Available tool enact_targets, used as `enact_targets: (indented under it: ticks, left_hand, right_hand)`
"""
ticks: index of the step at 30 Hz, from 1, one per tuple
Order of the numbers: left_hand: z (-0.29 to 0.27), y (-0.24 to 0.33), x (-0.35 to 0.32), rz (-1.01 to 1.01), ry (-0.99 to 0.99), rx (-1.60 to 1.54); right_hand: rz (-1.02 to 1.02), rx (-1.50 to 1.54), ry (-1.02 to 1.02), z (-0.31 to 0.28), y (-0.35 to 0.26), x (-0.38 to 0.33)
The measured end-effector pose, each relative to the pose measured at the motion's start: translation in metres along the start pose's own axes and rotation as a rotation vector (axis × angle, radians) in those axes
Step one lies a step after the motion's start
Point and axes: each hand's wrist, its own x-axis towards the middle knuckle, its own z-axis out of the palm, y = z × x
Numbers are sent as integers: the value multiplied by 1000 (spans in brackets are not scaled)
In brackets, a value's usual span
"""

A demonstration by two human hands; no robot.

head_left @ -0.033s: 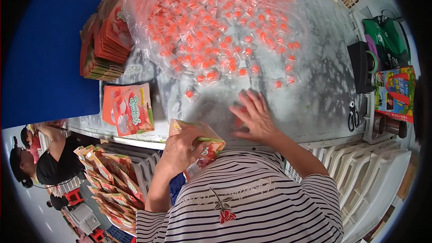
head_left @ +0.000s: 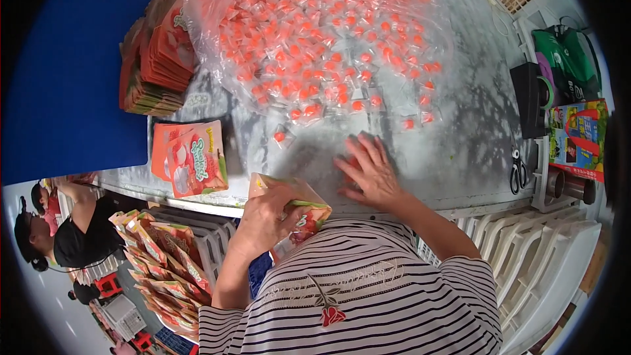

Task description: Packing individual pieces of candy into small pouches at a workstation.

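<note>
The left hand (head_left: 266, 213) curls its fingers round a pouch (head_left: 311, 211) at the near edge of the table (head_left: 473, 158); the right hand (head_left: 371, 174) spreads its fingers palm down, anything beneath hard to tell; candies (head_left: 302, 72) lie beyond.

The table (head_left: 460, 138) lies open rightward; wrapped orange pieces (head_left: 295, 50) block ahead.

A printed red pouch (head_left: 315, 215) is held tilted, near scattered orange pieces (head_left: 336, 57) in clear wrappers.
</note>
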Motion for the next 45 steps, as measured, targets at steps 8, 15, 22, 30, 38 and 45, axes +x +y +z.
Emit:
enact_targets:
  ticks: [8, 15, 22, 30, 38, 45]
  left_hand:
    - [-8, 4, 7, 73, -11, 5]
    - [6, 7, 33, 167, -72, 79]
    - [20, 16, 38, 177, -185, 58]
    - [25, 20, 26, 236, -214, -139]
    - [34, 8, 25, 180, -119, -143]
    - [35, 19, 26, 301, -120, -77]
  right_hand:
    - [-214, -142, 157, 3, 17, -1]
    - [744, 1309, 282, -28, 6, 41]
    - [593, 1704, 93, -44, -50, 69]
    - [252, 885, 215, -24, -43, 69]
    - [607, 1242, -8, -42, -48, 65]
    - [350, 837, -50, -34, -48, 54]
